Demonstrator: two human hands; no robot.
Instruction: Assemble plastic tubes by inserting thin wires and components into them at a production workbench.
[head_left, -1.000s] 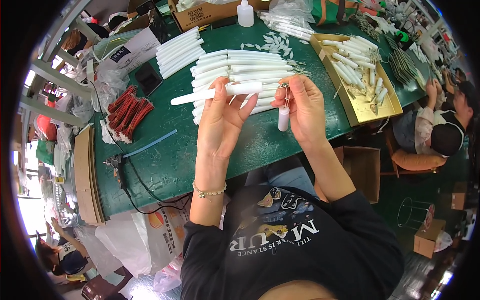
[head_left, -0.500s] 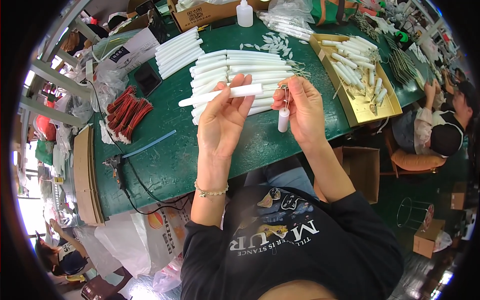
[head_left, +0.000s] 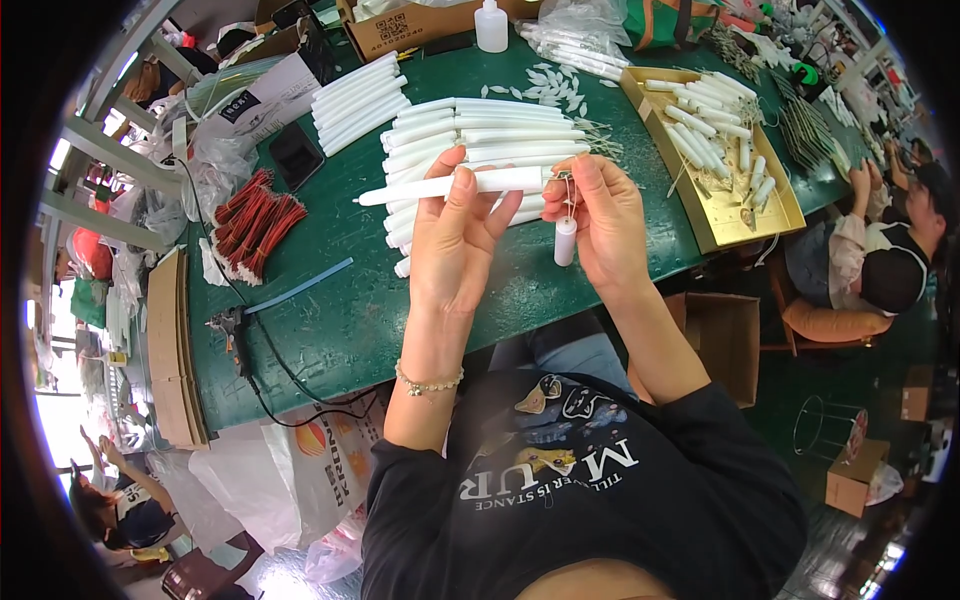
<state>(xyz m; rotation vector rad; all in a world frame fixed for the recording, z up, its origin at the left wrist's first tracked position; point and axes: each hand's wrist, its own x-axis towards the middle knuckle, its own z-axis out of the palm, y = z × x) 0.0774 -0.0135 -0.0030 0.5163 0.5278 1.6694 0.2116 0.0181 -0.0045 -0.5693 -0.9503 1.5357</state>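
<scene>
My left hand (head_left: pixel 450 245) holds a long white taper candle tube (head_left: pixel 400 191) almost level, thumb on top and fingers beneath. The tube's narrow tip points left. Its right end reaches the fingers of my right hand (head_left: pixel 610 220), which pinch thin wires (head_left: pixel 570 190) near that end. From these wires a small white cylinder (head_left: pixel 565 243) dangles below the fingers. Whether the wires enter the tube cannot be made out. Behind my hands lies a row of similar white tubes (head_left: pixel 510 122), wires trailing from their right ends.
On the green table (head_left: pixel 330 325) lie red-and-black wire bundles (head_left: pixel 258 225), a glue gun (head_left: pixel 235 335), white tubes (head_left: pixel 360 95) and small white flame-shaped pieces (head_left: pixel 555 85). A gold box (head_left: pixel 710 235) of short white cylinders stands right. Beyond it sits another person (head_left: pixel 890 260).
My left hand has shifted slightly right with the tube, bringing its right end up to my right fingers. My right hand and the dangling cylinder have hardly moved.
</scene>
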